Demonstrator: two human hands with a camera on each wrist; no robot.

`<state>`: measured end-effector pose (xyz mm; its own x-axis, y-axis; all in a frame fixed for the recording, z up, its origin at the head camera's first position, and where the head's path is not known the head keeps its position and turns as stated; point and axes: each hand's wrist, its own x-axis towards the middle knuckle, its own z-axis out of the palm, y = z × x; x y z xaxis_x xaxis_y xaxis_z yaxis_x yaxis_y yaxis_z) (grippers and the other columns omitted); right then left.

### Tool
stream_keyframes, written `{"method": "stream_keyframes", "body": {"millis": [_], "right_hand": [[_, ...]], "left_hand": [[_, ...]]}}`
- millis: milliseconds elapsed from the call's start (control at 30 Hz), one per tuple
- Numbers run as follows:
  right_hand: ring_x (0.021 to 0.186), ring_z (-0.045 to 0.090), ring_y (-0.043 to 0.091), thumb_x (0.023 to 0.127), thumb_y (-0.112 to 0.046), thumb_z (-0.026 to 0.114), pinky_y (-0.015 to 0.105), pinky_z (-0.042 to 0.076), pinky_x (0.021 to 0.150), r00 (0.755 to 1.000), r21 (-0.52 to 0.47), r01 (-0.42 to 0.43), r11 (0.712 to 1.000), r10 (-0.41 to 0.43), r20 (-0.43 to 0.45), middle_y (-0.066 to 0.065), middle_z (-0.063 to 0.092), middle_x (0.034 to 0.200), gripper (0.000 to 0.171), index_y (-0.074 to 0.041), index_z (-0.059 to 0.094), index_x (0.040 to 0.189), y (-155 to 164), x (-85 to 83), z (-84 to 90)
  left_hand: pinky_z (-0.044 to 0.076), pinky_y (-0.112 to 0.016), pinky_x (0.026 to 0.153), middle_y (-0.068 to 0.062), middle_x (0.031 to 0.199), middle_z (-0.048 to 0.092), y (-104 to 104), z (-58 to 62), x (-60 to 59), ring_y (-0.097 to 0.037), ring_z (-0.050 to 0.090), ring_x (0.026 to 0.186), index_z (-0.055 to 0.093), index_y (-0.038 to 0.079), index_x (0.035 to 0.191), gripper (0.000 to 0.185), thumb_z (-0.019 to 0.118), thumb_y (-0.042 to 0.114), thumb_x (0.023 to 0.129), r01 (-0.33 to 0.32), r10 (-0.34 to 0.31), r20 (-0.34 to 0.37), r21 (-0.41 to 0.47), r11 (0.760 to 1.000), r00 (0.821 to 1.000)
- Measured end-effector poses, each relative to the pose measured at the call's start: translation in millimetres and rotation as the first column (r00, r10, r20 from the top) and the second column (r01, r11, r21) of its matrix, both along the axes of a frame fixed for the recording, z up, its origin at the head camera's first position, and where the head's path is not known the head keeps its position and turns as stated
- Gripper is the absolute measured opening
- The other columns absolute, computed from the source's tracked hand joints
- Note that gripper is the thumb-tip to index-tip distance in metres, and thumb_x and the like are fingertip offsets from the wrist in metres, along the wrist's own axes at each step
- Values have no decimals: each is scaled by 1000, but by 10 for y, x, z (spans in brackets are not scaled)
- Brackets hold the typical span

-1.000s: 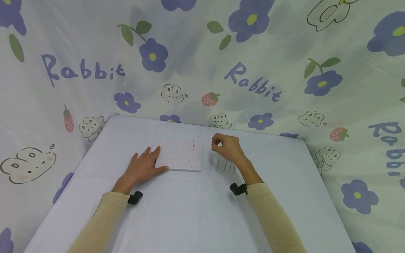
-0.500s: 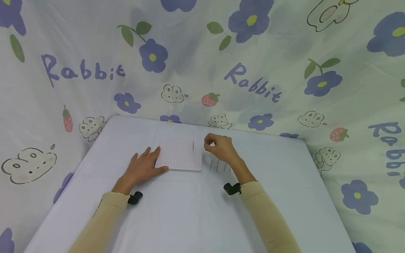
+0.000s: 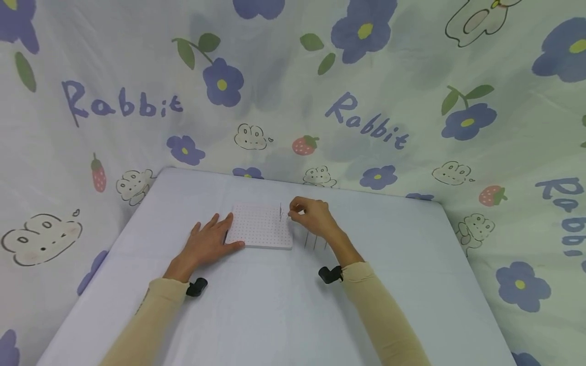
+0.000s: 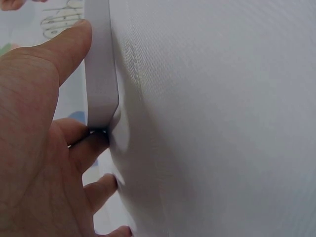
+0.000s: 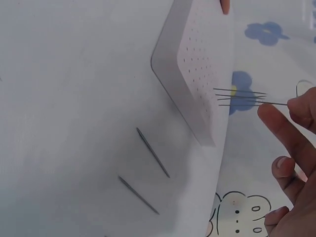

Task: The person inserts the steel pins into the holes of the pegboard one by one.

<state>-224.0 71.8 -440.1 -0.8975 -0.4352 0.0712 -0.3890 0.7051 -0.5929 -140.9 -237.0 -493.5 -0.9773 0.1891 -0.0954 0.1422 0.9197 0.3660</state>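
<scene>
A white board with a grid of small holes (image 3: 258, 231) lies on the table. My left hand (image 3: 208, 244) rests at its near left corner, fingers spread along the left side. In the left wrist view the thumb (image 4: 74, 42) touches the board's front side wall (image 4: 101, 74). Thin metal pins (image 5: 237, 91) stand upright close together toward the board's far right. My right hand (image 3: 316, 218) pinches another metal pin (image 5: 276, 103) between thumb and index finger beside them. The held pin's lower end overlaps the standing pins in the right wrist view.
Several loose metal pins (image 3: 315, 241) lie in a row on the white tablecloth (image 3: 256, 315), right of the board and partly under the right forearm. Behind the table hangs a patterned cloth (image 3: 284, 91) with flowers and rabbits.
My right hand has moved left, from above the loose pins to the board's right edge by the standing pins, carrying its pin. The left hand has stayed on the board.
</scene>
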Motion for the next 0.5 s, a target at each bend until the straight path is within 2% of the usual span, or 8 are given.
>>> {"method": "stream_keyframes", "body": {"millis": [200,500], "right_hand": [[96,67,19,96,-30,68,58,34,107,999,-10,-19,1000,19,27,-4,76,107,14,-22,71,106,-46,-5,-47],[95,66,17,96,-30,68,56,40,100,999,-8,-47,999,47,17,-5,76,106,11,-24,71,104,-120,-7,-100]], "left_hand": [[9,-74,113,-22,160,32,11,7,2,-46,20,150,26,1,158,100,60,66,91,-2,2,-1,2,1000,1000],[8,-74,114,-22,160,32,7,24,8,-46,19,150,26,1,158,99,61,65,91,-2,2,4,4,1000,1000]]}}
